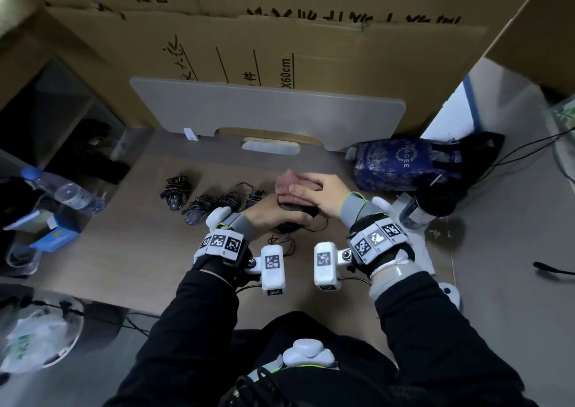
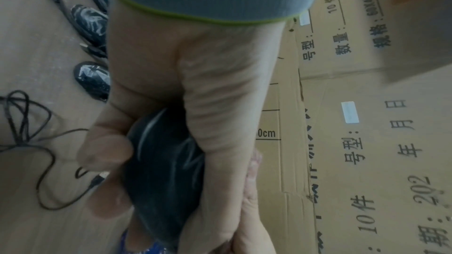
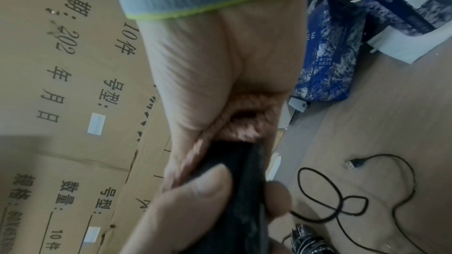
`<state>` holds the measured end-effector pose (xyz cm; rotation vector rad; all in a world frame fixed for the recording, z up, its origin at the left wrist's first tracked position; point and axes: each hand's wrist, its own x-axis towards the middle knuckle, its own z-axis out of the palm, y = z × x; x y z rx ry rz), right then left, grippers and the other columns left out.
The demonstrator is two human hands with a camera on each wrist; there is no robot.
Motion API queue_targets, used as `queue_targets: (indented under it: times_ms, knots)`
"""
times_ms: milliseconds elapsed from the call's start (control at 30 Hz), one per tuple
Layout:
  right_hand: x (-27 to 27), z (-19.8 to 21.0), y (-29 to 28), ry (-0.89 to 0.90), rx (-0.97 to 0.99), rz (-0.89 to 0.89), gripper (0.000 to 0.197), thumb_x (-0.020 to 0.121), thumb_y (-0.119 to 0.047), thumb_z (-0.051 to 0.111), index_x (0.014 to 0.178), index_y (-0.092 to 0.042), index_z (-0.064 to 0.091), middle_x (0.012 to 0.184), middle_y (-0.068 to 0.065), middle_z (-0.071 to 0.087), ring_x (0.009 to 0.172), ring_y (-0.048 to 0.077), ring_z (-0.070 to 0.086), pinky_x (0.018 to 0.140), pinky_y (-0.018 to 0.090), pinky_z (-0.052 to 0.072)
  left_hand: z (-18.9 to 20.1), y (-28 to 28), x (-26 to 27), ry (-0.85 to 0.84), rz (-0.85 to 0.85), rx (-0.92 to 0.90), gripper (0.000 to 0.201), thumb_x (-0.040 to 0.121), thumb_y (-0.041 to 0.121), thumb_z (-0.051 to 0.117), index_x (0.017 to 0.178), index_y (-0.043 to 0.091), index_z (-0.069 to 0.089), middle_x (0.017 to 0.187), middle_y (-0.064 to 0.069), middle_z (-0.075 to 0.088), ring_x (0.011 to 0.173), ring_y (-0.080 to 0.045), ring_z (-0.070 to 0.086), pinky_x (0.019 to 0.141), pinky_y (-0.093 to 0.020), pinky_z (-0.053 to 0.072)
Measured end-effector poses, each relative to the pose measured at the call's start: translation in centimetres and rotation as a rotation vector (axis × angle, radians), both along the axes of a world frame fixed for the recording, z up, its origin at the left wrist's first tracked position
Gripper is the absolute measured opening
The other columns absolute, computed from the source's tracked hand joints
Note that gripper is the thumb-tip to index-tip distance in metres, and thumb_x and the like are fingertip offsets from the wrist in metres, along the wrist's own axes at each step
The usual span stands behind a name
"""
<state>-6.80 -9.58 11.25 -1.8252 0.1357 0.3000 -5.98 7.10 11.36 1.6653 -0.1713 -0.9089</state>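
Observation:
My left hand (image 1: 280, 217) grips a black computer mouse (image 2: 161, 171) just above the table; thumb and fingers curl round its sides. My right hand (image 1: 323, 193) holds a pinkish-red cloth (image 1: 287, 186) and presses it on top of the mouse. From the right wrist, the cloth (image 3: 247, 123) is bunched in the palm against the mouse (image 3: 234, 190). The mouse's thin black cable (image 1: 289, 242) trails loose on the table, its USB plug (image 3: 354, 163) lying free. The head view shows only a dark sliver of the mouse (image 1: 298, 211) under the cloth.
Three more black mice with wound cables (image 1: 174, 200) (image 1: 199, 209) (image 1: 255, 196) lie in a row left of my hands. A water bottle (image 1: 62, 190) stands far left, a blue patterned bag (image 1: 401, 164) and a dark bottle (image 1: 432, 204) right. A grey board (image 1: 267, 108) and cardboard boxes (image 1: 280, 42) close the back.

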Motion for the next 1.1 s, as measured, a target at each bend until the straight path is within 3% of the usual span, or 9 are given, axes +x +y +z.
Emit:
queue_targets:
  times_ms: [133,233,400,500,633,733,867,967,1100]
  knots:
    - [0.3,-0.1,0.3,-0.057,0.002,-0.191,0.017,0.092,-0.029,0.066,0.091,-0.013,0.073,0.08,0.005,0.07,0.073,0.014,0.06,0.067,0.021,0.048,0.2,0.3,0.0,0.041,0.034,0.002,0.021,0.082,0.009,0.08,0.097,0.011,0.065,0.074,0.001,0.069,0.061,-0.013,0.063,0.05,-0.019,0.047]
    - [-0.1,-0.3,-0.3,0.048,-0.104,-0.334,0.046,0.098,-0.044,0.052,0.067,-0.011,0.062,0.062,0.007,0.056,0.06,0.019,0.05,0.045,0.02,0.037,0.2,0.4,-0.1,0.072,0.072,-0.041,0.031,0.078,0.014,0.081,0.103,0.01,0.063,0.079,-0.004,0.067,0.064,-0.015,0.063,0.053,-0.021,0.048]
    - [-0.5,-1.0,-1.4,0.049,0.102,-0.551,0.046,0.087,-0.069,0.052,0.084,-0.029,0.075,0.094,0.002,0.075,0.093,0.018,0.07,0.087,0.032,0.056,-0.2,0.8,0.2,0.118,0.143,-0.068,0.034,0.085,0.014,0.079,0.114,0.013,0.062,0.084,-0.003,0.068,0.07,-0.018,0.065,0.069,-0.032,0.053]
    - [0.0,0.6,-1.3,0.015,0.209,-0.499,0.037,0.087,-0.064,0.056,0.093,-0.035,0.077,0.1,-0.006,0.075,0.093,0.012,0.071,0.096,0.033,0.054,-0.6,0.4,0.0,0.162,0.153,-0.068,0.046,0.085,0.019,0.079,0.124,0.006,0.059,0.088,-0.005,0.068,0.074,-0.018,0.066,0.068,-0.031,0.053]
    - [-0.2,2.1,-0.3,0.072,0.211,-0.267,0.034,0.1,-0.032,0.052,0.12,-0.008,0.066,0.105,0.0,0.065,0.085,0.007,0.062,0.063,-0.002,0.043,-0.4,-0.1,-0.2,0.129,0.147,-0.066,0.043,0.083,0.025,0.081,0.12,0.011,0.063,0.092,-0.005,0.072,0.074,-0.016,0.068,0.065,-0.029,0.053]
    - [-1.0,1.7,0.4,0.049,0.166,-0.118,0.037,0.095,-0.022,0.063,0.127,-0.005,0.062,0.118,0.006,0.067,0.101,0.012,0.063,0.076,0.002,0.046,-0.5,0.3,0.0,0.027,0.151,0.0,0.051,0.071,0.034,0.085,0.114,0.012,0.066,0.09,-0.004,0.073,0.075,-0.018,0.069,0.062,-0.03,0.052]
    - [-1.0,1.7,0.2,0.02,0.101,-0.135,0.025,0.094,-0.02,0.065,0.113,-0.005,0.069,0.085,0.004,0.068,0.063,-0.002,0.06,0.058,0.006,0.045,-1.2,0.6,-0.5,0.026,0.152,-0.023,0.05,0.068,0.032,0.084,0.109,0.009,0.066,0.083,-0.003,0.071,0.067,-0.017,0.066,0.054,-0.024,0.049]
    - [-1.2,1.3,0.5,0.003,0.051,-0.216,0.03,0.099,-0.032,0.056,0.095,-0.009,0.075,0.058,0.017,0.06,0.046,0.012,0.05,0.05,0.02,0.04,-1.7,0.6,-0.9,0.087,0.166,-0.085,0.052,0.064,0.034,0.085,0.105,0.009,0.065,0.078,-0.008,0.067,0.06,-0.019,0.062,0.046,-0.022,0.044]
    - [-1.9,1.4,1.1,0.01,0.223,-0.328,0.031,0.099,-0.03,0.056,0.102,-0.007,0.076,0.05,-0.007,0.062,0.054,0.003,0.058,0.055,0.012,0.045,-2.2,0.7,-1.0,0.148,0.225,-0.133,0.052,0.064,0.035,0.086,0.104,0.009,0.066,0.084,-0.012,0.068,0.065,-0.024,0.063,0.052,-0.027,0.049]
